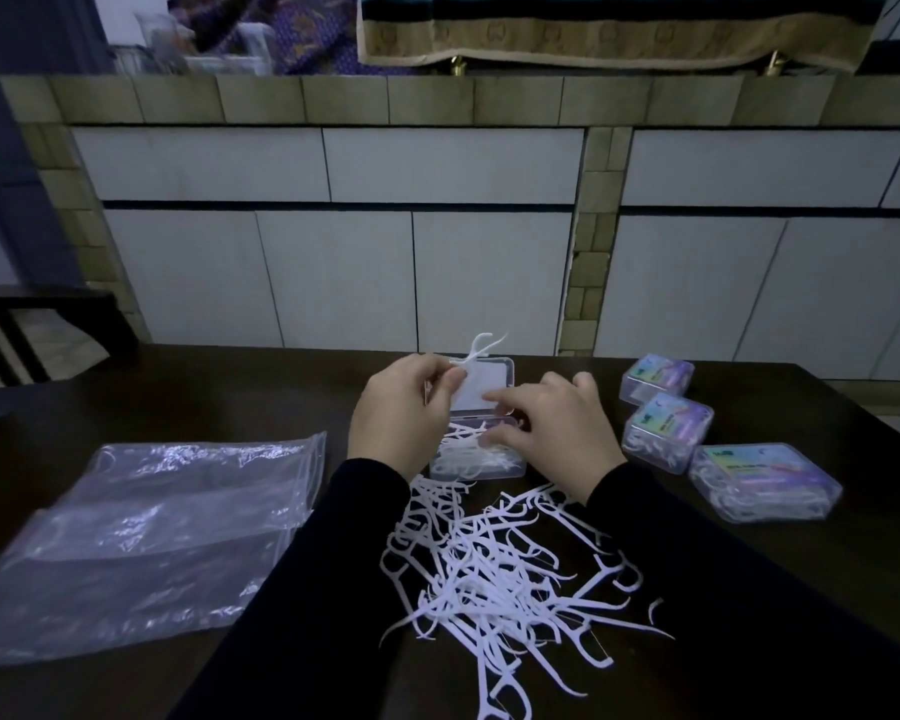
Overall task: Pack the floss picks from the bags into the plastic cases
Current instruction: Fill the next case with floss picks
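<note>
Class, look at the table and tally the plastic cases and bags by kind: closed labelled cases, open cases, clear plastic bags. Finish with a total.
Closed labelled cases: 3
Open case, being filled: 1
Clear plastic bags: at least 2, overlapping
Total: at least 6

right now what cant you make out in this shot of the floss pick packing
Head view only:
- Open case: how full it is, since both hands cover part of it.
- Right hand fingertips: what they touch inside the case is hidden.
- Closed cases: label print too small and blurred.
- Loose picks: pile runs off the bottom edge, count unclear.
- Plastic bags: layered clear film, number uncertain.
</note>
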`<action>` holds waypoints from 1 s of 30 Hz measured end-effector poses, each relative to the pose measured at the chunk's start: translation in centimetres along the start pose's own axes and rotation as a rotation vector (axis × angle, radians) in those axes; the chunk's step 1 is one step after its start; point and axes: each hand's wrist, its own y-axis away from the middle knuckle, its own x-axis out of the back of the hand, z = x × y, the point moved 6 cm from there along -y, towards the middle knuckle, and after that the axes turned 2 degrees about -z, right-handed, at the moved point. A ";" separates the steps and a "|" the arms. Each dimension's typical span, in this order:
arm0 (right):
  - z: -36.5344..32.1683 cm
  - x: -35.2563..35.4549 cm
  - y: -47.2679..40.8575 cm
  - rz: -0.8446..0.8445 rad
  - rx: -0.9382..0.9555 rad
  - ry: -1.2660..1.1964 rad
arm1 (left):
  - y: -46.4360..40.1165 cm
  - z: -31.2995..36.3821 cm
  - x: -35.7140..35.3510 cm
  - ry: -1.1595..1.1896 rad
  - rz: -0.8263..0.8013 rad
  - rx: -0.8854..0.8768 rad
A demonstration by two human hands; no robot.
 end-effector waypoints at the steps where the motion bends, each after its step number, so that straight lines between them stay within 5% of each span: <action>1: 0.3 -0.1 0.0 -0.008 -0.023 -0.014 | 0.1 0.0 -0.3 0.005 -0.035 0.002; 13: 2.1 -0.8 1.9 -0.310 -0.103 -0.116 | 0.9 -0.8 -2.6 -0.221 -0.416 0.104; 21: 2.5 -1.4 1.9 -0.323 -0.135 -0.199 | 0.1 -0.4 -0.1 -0.294 -0.276 0.104; 26: 2.7 -2.0 1.8 -0.325 -0.147 -0.210 | 0.6 -1.0 -0.7 -0.302 -0.426 0.174; 30: 2.5 -1.9 1.9 -0.319 -0.151 -0.204 | 0.5 -1.7 -0.3 -0.303 -0.362 0.196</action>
